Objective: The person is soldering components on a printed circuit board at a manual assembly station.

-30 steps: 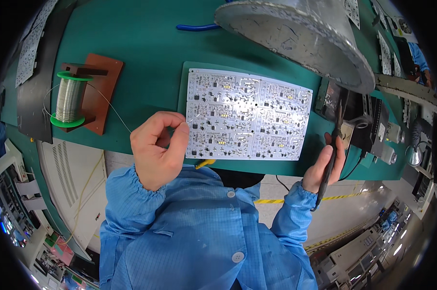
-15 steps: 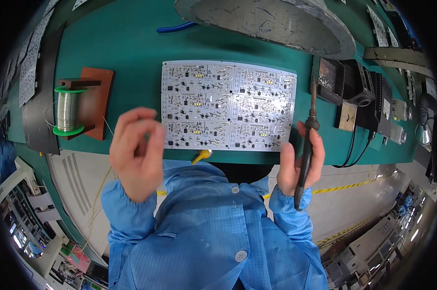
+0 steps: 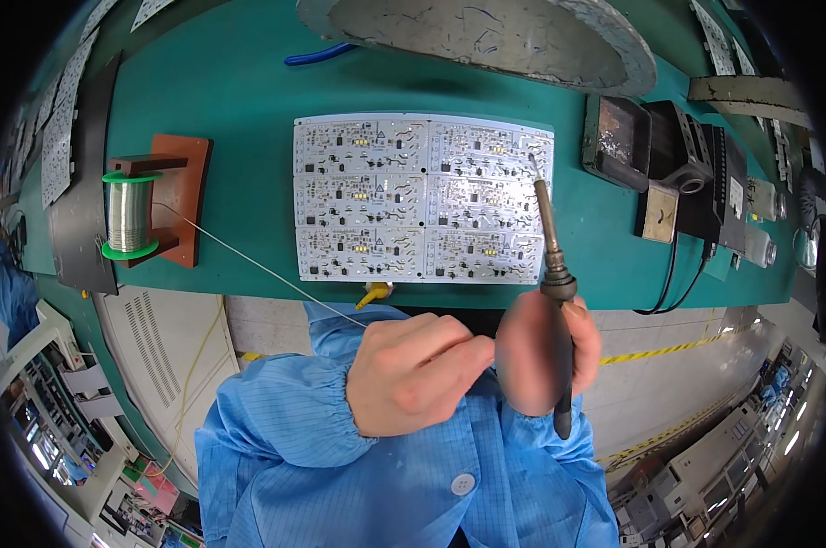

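Observation:
My left hand (image 3: 417, 373) is closed in front of my jacket, its fingers pinched on thin solder wire (image 3: 253, 261). That wire runs slantwise from a spool (image 3: 129, 216) with green flanges on a brown stand. Wrapped in my right hand (image 3: 545, 352) is a dark-handled soldering iron (image 3: 549, 236), pointing away from me. Its tip overlaps the right part of a white circuit board panel (image 3: 358, 203); whether it touches cannot be told. The panel, divided into several like sections with small parts, lies flat on the green mat. Part of the right hand is blurred.
A round grey metal hood (image 3: 495, 41) overhangs the back of the mat (image 3: 248, 119). At the right stand a dark tray (image 3: 618, 142), an iron holder (image 3: 678, 151) and a small sponge box (image 3: 658, 213). A blue-handled tool (image 3: 320, 55) lies behind the panel.
My left hand has moved right and closer to my body, drawing solder wire out from the spool. The iron's tip has swung left, from beside the tray to over the panel.

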Demonstrator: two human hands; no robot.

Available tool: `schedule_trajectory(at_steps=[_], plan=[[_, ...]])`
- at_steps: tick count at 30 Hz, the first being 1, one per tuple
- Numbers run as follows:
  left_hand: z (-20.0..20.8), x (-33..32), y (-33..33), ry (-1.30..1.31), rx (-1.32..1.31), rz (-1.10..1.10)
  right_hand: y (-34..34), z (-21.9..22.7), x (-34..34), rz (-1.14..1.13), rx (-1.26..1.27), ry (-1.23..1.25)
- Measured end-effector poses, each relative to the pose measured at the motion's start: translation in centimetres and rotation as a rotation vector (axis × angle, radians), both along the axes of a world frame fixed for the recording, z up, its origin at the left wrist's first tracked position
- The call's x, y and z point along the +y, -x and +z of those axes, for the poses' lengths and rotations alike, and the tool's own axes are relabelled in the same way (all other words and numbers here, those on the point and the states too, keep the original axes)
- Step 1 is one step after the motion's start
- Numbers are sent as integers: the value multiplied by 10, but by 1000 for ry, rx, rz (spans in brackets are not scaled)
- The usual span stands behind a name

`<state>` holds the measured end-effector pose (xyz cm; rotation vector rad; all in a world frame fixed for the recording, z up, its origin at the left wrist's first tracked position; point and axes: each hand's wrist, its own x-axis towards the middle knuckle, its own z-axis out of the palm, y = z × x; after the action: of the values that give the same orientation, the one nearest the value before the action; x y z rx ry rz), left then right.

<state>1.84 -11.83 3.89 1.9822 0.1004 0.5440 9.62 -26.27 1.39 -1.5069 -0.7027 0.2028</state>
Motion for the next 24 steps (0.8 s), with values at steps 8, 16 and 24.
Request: schedule_trajectory(at_steps=[8, 16, 24], plan=[[12, 25, 5, -207, 231, -52, -16, -8, -1, -5, -77, 69], [18, 55, 6, -40, 381, 331, -44, -21, -6, -287, -133, 118], [5, 58, -40, -121, 234, 260, -55, -39, -9, -331, -213, 186]])
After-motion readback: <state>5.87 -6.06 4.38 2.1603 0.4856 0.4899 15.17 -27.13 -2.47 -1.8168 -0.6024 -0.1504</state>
